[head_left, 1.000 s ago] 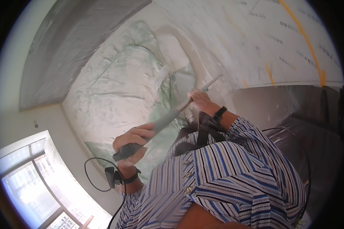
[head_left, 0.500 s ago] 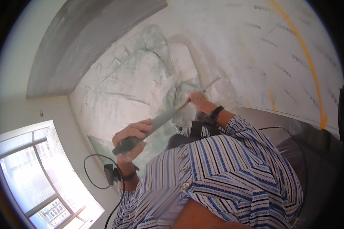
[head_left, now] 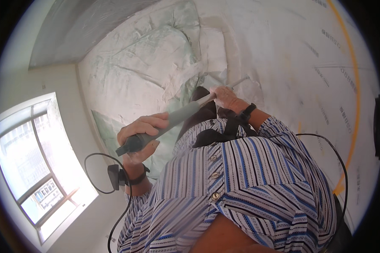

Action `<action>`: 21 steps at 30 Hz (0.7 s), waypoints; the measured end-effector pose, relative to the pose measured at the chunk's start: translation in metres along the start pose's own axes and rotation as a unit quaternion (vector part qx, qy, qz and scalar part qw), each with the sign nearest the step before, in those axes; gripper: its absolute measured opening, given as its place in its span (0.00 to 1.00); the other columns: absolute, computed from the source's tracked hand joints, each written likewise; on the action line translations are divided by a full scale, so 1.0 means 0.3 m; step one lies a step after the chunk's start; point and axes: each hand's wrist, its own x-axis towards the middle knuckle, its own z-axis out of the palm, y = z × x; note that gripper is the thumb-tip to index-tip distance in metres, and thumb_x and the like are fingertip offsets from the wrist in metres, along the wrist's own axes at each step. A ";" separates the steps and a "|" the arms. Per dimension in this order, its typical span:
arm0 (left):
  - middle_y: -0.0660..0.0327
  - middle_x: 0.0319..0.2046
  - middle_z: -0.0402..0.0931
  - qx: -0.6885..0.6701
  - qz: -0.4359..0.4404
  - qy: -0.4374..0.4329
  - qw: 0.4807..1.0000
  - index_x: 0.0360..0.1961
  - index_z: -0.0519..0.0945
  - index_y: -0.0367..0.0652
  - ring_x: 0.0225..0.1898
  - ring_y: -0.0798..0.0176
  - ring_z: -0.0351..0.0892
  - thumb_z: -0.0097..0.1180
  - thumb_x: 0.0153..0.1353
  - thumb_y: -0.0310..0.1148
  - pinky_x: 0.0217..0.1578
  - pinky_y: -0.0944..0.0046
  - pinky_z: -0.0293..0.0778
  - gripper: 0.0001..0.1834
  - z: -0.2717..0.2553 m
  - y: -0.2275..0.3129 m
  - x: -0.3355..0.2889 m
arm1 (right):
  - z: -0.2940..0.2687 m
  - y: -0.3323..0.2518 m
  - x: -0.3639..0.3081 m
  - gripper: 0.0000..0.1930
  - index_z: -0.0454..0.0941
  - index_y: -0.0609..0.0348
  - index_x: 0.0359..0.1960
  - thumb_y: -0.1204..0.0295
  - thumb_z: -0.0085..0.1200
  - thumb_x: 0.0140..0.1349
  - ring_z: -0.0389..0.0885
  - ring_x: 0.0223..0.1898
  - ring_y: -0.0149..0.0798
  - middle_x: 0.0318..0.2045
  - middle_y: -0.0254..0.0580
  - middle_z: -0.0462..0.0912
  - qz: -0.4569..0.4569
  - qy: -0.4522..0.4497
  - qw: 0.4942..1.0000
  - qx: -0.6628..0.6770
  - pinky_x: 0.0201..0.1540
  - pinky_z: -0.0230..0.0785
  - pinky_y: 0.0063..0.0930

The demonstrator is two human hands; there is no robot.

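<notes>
A long-handled tool [head_left: 183, 114] with a thick grey grip and a thinner metal-coloured shaft slants across in front of my body. My left hand [head_left: 140, 134] wraps round the thick grey end, close to its dark butt. Farther up and to the right, my right hand [head_left: 224, 97] closes on the thin shaft. Whitish dust covers its fingers. Past that hand a thin rod [head_left: 240, 81] runs on to the upper right; whether it belongs to the tool, I cannot tell. The tool's working end cannot be made out.
Crumpled pale green sheeting [head_left: 143, 63], coated in white dust, covers the floor ahead. Printed white sheeting [head_left: 291, 71] with an orange tape line [head_left: 354, 76] lies to the right. A window [head_left: 33, 160] is at the left. A black cable [head_left: 128, 202] loops by my left wrist.
The view has tilted, so the window sits lower and more printed sheeting shows at right. Both hands keep their hold on the tool. A dark trouser leg now shows beneath it.
</notes>
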 end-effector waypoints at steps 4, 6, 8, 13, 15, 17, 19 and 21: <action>0.46 0.37 0.78 0.020 0.003 -0.005 1.000 0.33 0.75 0.39 0.49 0.41 0.75 0.58 0.46 0.26 0.51 0.43 0.69 0.11 -0.006 -0.012 -0.014 | -0.029 -0.020 0.012 0.05 0.73 0.57 0.27 0.76 0.53 0.46 0.76 0.36 0.54 0.27 0.48 0.78 -0.022 -0.001 1.000 0.005 0.38 0.66 0.45; 0.46 0.37 0.78 0.022 0.007 0.001 1.000 0.33 0.75 0.39 0.48 0.40 0.75 0.58 0.46 0.26 0.51 0.43 0.69 0.11 0.014 -0.011 -0.022 | -0.049 -0.026 0.017 0.06 0.75 0.57 0.29 0.77 0.51 0.46 0.77 0.39 0.53 0.30 0.51 0.79 0.004 -0.040 0.999 0.004 0.43 0.68 0.45; 0.46 0.37 0.78 0.039 0.019 0.011 0.999 0.34 0.75 0.39 0.48 0.39 0.75 0.58 0.47 0.26 0.51 0.43 0.69 0.10 0.023 -0.009 -0.027 | -0.068 -0.033 0.028 0.05 0.74 0.57 0.27 0.77 0.51 0.46 0.76 0.38 0.54 0.29 0.49 0.78 -0.020 -0.032 0.999 0.009 0.41 0.67 0.45; 0.45 0.37 0.78 0.033 0.031 0.047 0.998 0.34 0.74 0.38 0.47 0.39 0.76 0.58 0.49 0.25 0.50 0.44 0.71 0.11 -0.109 -0.018 -0.015 | -0.016 -0.113 0.169 0.04 0.73 0.56 0.27 0.76 0.51 0.47 0.76 0.37 0.53 0.28 0.46 0.78 -0.038 -0.015 0.999 0.013 0.39 0.66 0.46; 0.44 0.37 0.78 0.022 0.031 0.068 0.997 0.34 0.73 0.36 0.46 0.40 0.76 0.59 0.48 0.24 0.49 0.46 0.71 0.12 -0.247 -0.053 -0.005 | 0.052 -0.188 0.294 0.04 0.74 0.55 0.28 0.75 0.51 0.48 0.76 0.37 0.52 0.27 0.45 0.78 -0.007 -0.005 1.000 -0.022 0.40 0.66 0.46; 0.46 0.37 0.77 -0.032 0.025 0.151 0.988 0.36 0.71 0.38 0.47 0.41 0.75 0.57 0.49 0.25 0.51 0.44 0.69 0.13 -0.419 -0.092 0.008 | 0.120 -0.300 0.441 0.04 0.74 0.54 0.28 0.74 0.51 0.49 0.76 0.37 0.52 0.27 0.45 0.78 0.014 -0.005 1.000 -0.025 0.40 0.66 0.46; 0.48 0.37 0.76 -0.044 0.037 0.154 0.986 0.38 0.70 0.40 0.48 0.41 0.74 0.54 0.51 0.26 0.53 0.43 0.65 0.12 -0.647 -0.115 0.042 | 0.178 -0.438 0.617 0.04 0.73 0.54 0.28 0.74 0.51 0.49 0.76 0.37 0.52 0.27 0.45 0.78 0.036 -0.004 0.999 -0.029 0.40 0.66 0.46; 0.50 0.37 0.75 -0.056 0.048 0.157 0.985 0.39 0.69 0.42 0.50 0.41 0.73 0.51 0.53 0.26 0.56 0.42 0.61 0.11 -0.866 -0.137 0.071 | 0.228 -0.568 0.792 0.04 0.73 0.54 0.27 0.74 0.52 0.49 0.76 0.37 0.53 0.28 0.45 0.78 0.041 0.052 0.998 -0.014 0.39 0.66 0.46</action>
